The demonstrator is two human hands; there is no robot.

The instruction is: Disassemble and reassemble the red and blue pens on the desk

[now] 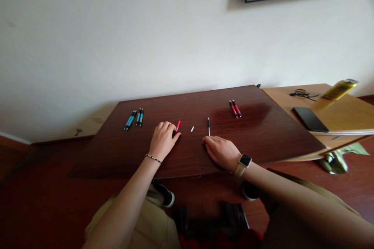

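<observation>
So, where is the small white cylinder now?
In the head view, the small white cylinder lies right of the pink tube, left of the black-white stick.

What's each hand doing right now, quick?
Left hand: curled at the short pink plastic tube; grip can't be told.
Right hand: curled by the slim black-and-white pen piece; grip can't be told.

- Left hand point(164, 138) at pink pen barrel point(178, 125)
- Right hand point(222, 150) at black-and-white pen piece point(208, 123)
- Small white piece point(192, 128) between
- Four turquoise pens point(132, 118); two pink pens point(233, 108)
</observation>
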